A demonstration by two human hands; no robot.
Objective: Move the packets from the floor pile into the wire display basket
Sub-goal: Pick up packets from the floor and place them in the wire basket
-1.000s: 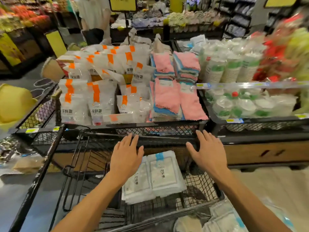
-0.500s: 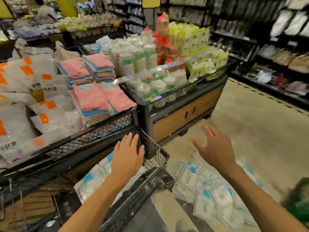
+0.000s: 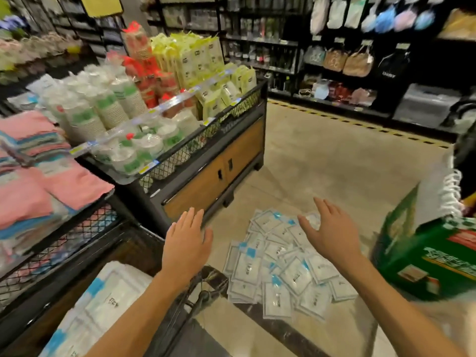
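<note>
Tan shop floor (image 3: 322, 161). Loose pile of white, blue-tabbed packets (image 3: 283, 264) lies directly on it. Green carton (image 3: 422, 256) sits just right of pile. Wood-fronted display stand (image 3: 213, 176) stands behind, to the left.

Print shows on the floor packets (image 3: 280, 264) and green carton (image 3: 432, 256), all too blurred to read.
</note>
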